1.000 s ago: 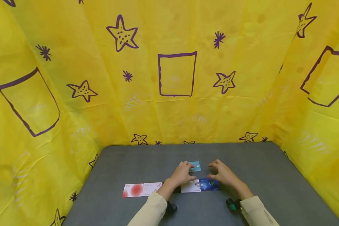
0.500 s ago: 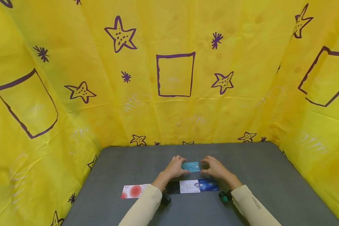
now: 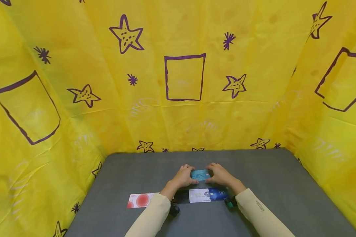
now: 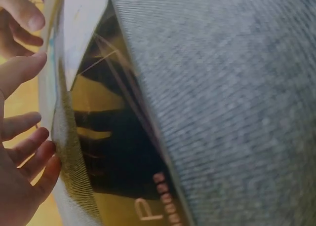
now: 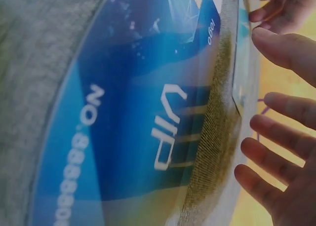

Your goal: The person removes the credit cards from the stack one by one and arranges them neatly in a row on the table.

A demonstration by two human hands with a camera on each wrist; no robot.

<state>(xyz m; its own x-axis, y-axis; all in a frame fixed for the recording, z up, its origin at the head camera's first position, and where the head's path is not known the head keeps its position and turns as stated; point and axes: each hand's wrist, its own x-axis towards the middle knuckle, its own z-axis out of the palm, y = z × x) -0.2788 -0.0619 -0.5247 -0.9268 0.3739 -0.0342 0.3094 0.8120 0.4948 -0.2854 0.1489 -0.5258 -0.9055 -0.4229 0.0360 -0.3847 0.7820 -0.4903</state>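
In the head view a teal card with VIP lettering lies flat on the grey table between both hands. My left hand curves around its left end, thumb at the near corner and forefinger at the far corner. My right hand grips the right end in the same way, thumb toward me. The left wrist view shows the left fingers bent, beside a black card lying nearer. From the right wrist, the right thumb reaches the teal card's edge.
Nearer than the teal card runs a row of cards: a red-and-white one, a pale one mostly under the left sleeve, the black one, a white one and a blue one. A yellow patterned curtain borders the table.
Both hands have moved away from me over the card row to the teal card. The left hand has come to its left end, then the right hand has closed in leftward on its right end.
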